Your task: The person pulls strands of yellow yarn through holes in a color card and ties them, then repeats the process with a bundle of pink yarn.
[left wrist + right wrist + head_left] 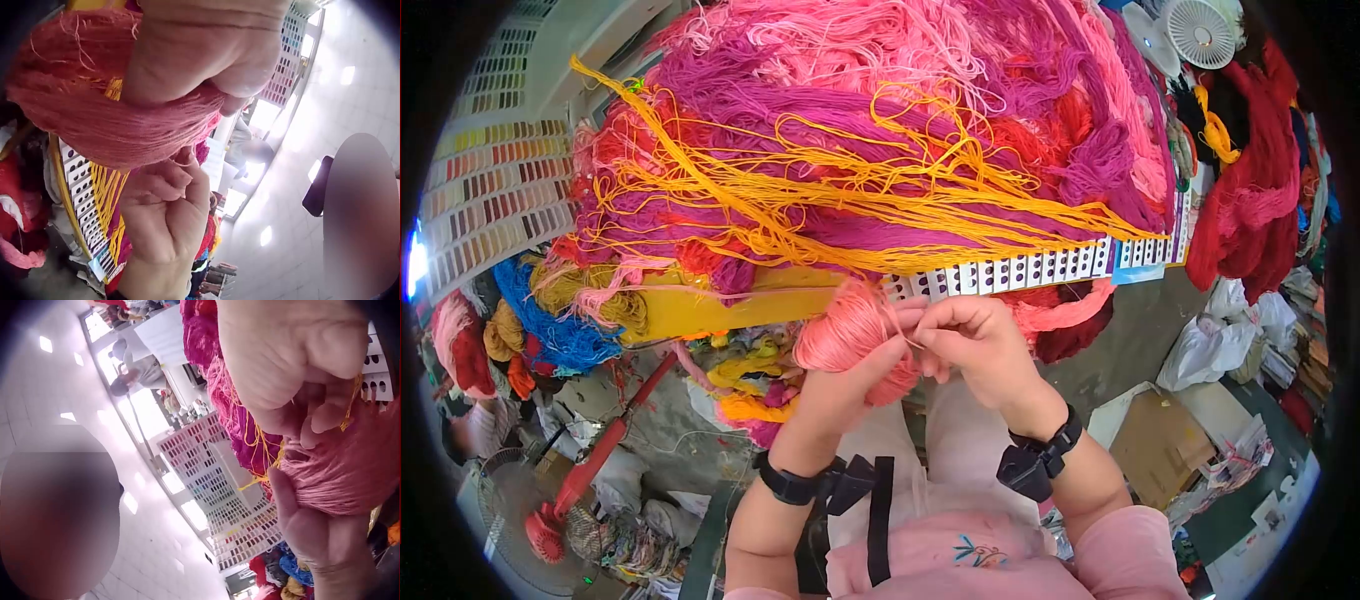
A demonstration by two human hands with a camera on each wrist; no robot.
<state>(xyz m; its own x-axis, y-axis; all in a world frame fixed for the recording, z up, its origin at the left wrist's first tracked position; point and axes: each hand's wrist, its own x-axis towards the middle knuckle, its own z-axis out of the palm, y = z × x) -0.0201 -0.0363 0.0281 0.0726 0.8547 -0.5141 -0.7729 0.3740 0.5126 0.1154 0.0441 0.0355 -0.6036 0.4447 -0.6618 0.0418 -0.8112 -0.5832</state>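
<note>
A thick skein of coral-pink yarn [836, 334] is looped around my left hand [862, 378], whose thumb lies across the strands. Close beside it, my right hand [982, 345] pinches a thin strand between thumb and fingertips at the skein's right side. The left wrist view shows the yarn [106, 128] spread in a wide band below the left hand [200, 53], with the curled right fingers at its lower edge. In the right wrist view the left thumb stands upright against the skein [350, 472], and the right hand [284, 359] partly covers the strands.
Ahead lies a large heap of pink and purple yarn [820, 120], with a long orange-yellow hank [750, 205] across it. A strip of punched white cards [1010, 272] runs along the near edge. Color charts [500, 180] stand left, a floor fan [545, 535] lower left, and a cardboard box [1160, 445] right.
</note>
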